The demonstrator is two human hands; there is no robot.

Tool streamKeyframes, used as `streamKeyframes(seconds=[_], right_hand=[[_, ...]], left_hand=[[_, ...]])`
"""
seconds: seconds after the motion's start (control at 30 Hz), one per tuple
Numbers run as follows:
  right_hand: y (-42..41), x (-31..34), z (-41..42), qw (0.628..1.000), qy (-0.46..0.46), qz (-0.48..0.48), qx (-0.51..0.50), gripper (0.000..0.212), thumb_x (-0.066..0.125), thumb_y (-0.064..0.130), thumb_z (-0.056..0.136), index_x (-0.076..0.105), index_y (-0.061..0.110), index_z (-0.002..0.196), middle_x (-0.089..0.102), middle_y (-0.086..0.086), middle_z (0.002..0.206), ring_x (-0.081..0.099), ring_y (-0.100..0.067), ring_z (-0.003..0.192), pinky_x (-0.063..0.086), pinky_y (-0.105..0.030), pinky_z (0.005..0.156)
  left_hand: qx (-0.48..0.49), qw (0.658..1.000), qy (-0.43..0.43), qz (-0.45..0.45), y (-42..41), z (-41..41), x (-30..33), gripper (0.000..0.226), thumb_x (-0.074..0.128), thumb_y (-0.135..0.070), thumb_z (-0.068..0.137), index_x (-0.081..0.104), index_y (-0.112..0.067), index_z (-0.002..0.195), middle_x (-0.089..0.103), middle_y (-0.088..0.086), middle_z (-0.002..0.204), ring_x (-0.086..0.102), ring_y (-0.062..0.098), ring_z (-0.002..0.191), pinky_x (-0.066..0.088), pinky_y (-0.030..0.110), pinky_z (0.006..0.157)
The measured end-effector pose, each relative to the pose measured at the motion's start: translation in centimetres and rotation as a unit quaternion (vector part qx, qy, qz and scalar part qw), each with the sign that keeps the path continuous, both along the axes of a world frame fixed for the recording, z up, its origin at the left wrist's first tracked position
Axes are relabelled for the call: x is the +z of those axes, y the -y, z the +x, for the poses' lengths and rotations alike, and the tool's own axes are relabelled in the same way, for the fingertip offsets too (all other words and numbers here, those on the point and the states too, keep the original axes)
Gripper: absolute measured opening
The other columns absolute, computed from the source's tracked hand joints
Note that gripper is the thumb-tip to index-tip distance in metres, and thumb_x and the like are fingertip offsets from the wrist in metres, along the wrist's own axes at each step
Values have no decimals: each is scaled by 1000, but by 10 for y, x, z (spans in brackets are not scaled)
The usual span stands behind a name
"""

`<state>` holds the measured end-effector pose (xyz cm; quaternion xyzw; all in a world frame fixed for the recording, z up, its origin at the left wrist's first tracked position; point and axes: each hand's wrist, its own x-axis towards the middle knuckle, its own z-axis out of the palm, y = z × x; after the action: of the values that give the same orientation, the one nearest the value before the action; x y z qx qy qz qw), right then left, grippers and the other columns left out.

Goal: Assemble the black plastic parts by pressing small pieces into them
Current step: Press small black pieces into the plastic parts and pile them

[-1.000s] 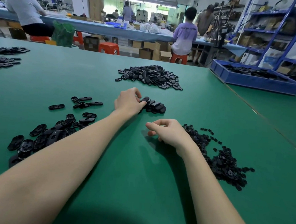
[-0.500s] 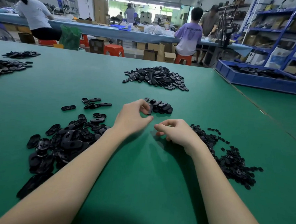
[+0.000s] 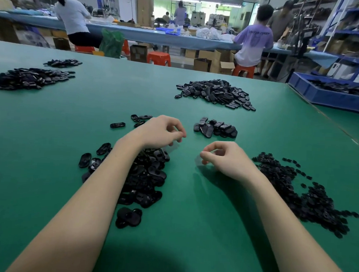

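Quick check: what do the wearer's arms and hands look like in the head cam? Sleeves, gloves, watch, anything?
Both forearms are bare all the way to the bottom frame edge, so no sleeves show. The left hand and right hand wear no gloves. No watch, bracelet, ring or strap is visible on either wrist or on the fingers that show. No cables or markings either.

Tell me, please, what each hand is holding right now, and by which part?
Neither plainly holds anything. The left hand hovers over the oval parts with curled fingers, no part visible in its grip. The right hand is curled too; whether it pinches a small piece cannot be told.
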<state>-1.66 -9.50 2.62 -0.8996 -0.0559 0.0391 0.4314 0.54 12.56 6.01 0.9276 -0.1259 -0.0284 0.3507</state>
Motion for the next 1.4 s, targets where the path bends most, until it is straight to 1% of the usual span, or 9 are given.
streamKeyframes(seconds=[0.17, 0.27, 0.4, 0.57, 0.73, 0.9, 1.07, 1.17, 1.4], right_hand=[[-14, 2, -4, 999, 7, -38, 31, 9, 69, 35, 92, 73, 27, 90, 77, 12, 78, 63, -5, 71, 50, -25, 78], [-20, 1, -6, 997, 5, -64, 45, 10, 68, 37, 92, 73, 29, 88, 76, 13, 77, 61, -3, 69, 48, -24, 72], [-24, 1, -8, 995, 17, -83, 44, 10, 68, 40, 91, 73, 32, 87, 73, 13, 75, 62, -4, 76, 44, -26, 68], [-24, 3, -9, 995, 11, -86, 49, 10, 69, 40, 91, 73, 32, 87, 72, 14, 74, 62, -4, 75, 43, -26, 67], [-22, 5, -10, 996, 2, -72, 53, 10, 69, 40, 91, 74, 31, 89, 75, 12, 79, 62, -2, 74, 42, -23, 65], [-16, 7, -7, 999, -9, 7, 41, 9, 74, 34, 90, 72, 30, 98, 74, 9, 86, 61, -7, 69, 50, -26, 76], [1, 15, -7, 993, -51, 98, 41, 13, 74, 28, 94, 72, 25, 106, 79, 5, 88, 49, -10, 54, 38, -15, 48], [17, 19, -4, 993, -64, 102, 6, 10, 75, 31, 93, 75, 27, 102, 79, 5, 88, 41, -12, 60, 31, -18, 48], [56, 22, -1, 986, -112, 116, -38, 12, 77, 26, 90, 82, 33, 98, 79, 7, 87, 39, -10, 56, 26, -20, 48]], left_hand=[[38, 995, -26, 91, -25, 1, -1, 16, 57, -21, 93, 70, -30, 94, 72, -14, 88, 63, 10, 79, 46, 19, 69], [52, 990, -39, 123, -30, 2, -3, 18, 56, -24, 94, 72, -32, 92, 68, -12, 91, 60, 9, 84, 42, 22, 71], [56, 988, -53, 135, -29, 3, -6, 12, 60, -30, 93, 72, -33, 91, 67, -12, 92, 60, 12, 89, 43, 24, 82], [59, 989, -36, 127, -24, 3, -11, 5, 75, -34, 83, 72, -31, 86, 70, -9, 90, 65, 8, 82, 48, 24, 75], [45, 997, -42, 43, -19, 0, -7, 8, 75, -24, 82, 72, -28, 88, 75, -8, 84, 63, 5, 65, 47, 19, 61], [20, 994, -50, -93, -5, -4, -3, 13, 71, -14, 86, 73, -23, 95, 72, -3, 81, 62, 3, 57, 47, 13, 54], [-10, 978, -28, -208, 22, -6, -13, 10, 70, -13, 90, 75, -19, 97, 69, 1, 80, 69, 13, 67, 60, 26, 78], [1, 969, -23, -246, 40, -7, -23, 10, 70, -12, 91, 74, -17, 99, 69, 5, 87, 71, 16, 69, 59, 33, 90], [-9, 946, -59, -320, 77, -15, -32, 22, 70, 0, 87, 71, -14, 104, 73, 8, 97, 71, 16, 76, 59, 33, 90]])
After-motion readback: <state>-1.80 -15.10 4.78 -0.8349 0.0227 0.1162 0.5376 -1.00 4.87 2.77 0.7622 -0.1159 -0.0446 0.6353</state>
